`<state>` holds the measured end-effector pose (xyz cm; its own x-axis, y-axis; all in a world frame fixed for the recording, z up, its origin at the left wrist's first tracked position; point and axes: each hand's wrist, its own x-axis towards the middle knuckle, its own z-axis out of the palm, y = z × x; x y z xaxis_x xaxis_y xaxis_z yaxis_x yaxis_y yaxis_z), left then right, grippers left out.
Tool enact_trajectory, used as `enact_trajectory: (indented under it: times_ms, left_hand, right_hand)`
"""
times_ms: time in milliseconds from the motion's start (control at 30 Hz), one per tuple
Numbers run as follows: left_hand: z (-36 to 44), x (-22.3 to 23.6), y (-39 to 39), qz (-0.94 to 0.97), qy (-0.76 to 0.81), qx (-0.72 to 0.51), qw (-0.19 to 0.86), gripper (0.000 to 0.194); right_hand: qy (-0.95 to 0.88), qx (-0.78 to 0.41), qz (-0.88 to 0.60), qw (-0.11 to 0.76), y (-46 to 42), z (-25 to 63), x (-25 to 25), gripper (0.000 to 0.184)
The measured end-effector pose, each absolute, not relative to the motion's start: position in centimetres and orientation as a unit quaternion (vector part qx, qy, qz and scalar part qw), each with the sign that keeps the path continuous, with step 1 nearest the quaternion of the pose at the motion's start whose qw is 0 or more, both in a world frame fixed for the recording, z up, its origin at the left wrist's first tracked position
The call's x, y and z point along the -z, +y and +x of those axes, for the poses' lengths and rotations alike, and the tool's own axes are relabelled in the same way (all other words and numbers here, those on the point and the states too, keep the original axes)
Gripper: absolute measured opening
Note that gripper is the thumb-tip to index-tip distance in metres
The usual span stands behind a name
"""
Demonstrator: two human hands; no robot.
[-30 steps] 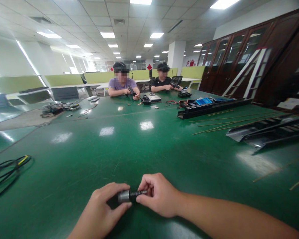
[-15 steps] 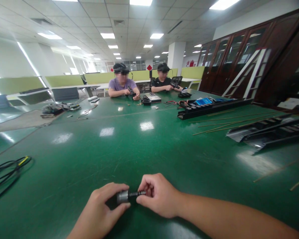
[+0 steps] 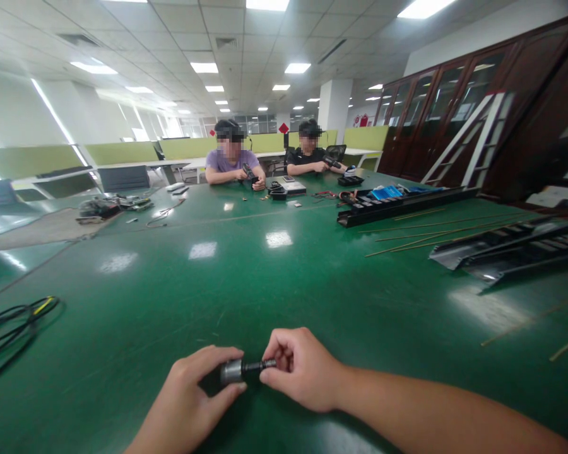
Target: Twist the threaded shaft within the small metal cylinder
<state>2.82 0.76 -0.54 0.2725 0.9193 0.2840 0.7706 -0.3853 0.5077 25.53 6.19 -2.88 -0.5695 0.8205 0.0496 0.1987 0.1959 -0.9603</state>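
Observation:
Just above the near part of the green table [image 3: 284, 277], a short silver metal cylinder with a dark, stepped shaft [image 3: 233, 372] lies level between my hands. My left hand [image 3: 194, 391] curls round the cylinder end, with thumb below and fingers above. From the other side, my right hand [image 3: 305, 372] pinches the thin tip of the shaft between thumb and forefinger. Its other fingers are curled in, and part of the tip is hidden by them.
Coiled black cable [image 3: 16, 328] lies on the left. Long dark metal channels [image 3: 506, 255] and thin rods [image 3: 416, 243] lie on the right. Across the table sit two people [image 3: 231, 157], each holding a dark tool. Loose parts [image 3: 116, 205] are heaped at the far left.
Both hands keep the same grip. The cylinder and shaft have shifted very slightly left and up in view.

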Motion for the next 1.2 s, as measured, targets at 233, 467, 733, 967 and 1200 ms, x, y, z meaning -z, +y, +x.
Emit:
enact_trajectory:
  times_ms: [233,467,733,967,1200]
  left_hand:
    - [2.65,0.55,0.79,0.788,0.537,-0.271,0.134,0.025]
    - [2.48,0.67,0.87,0.788,0.537,-0.275,0.119,0.026]
    - [2.67,0.27,0.96,0.787,0.536,-0.28,0.119,0.024]
    - [2.47,0.44,0.88,0.788,0.534,-0.28,0.123,0.025]
    - [2.38,0.39,0.91,0.788,0.537,-0.275,0.124,0.025]
  right_hand:
    - [-0.71,-0.522,-0.365,0.298,6.17,25.46,3.01,0.012]
    - [-0.702,-0.527,-0.37,0.304,6.2,25.42,2.87,0.013]
    - [-0.693,-0.537,-0.374,0.303,6.25,25.37,2.79,0.013]
    - [-0.692,-0.535,-0.376,0.303,6.29,25.43,2.67,0.013]
    - [-0.689,-0.538,-0.371,0.311,6.32,25.49,2.82,0.014]
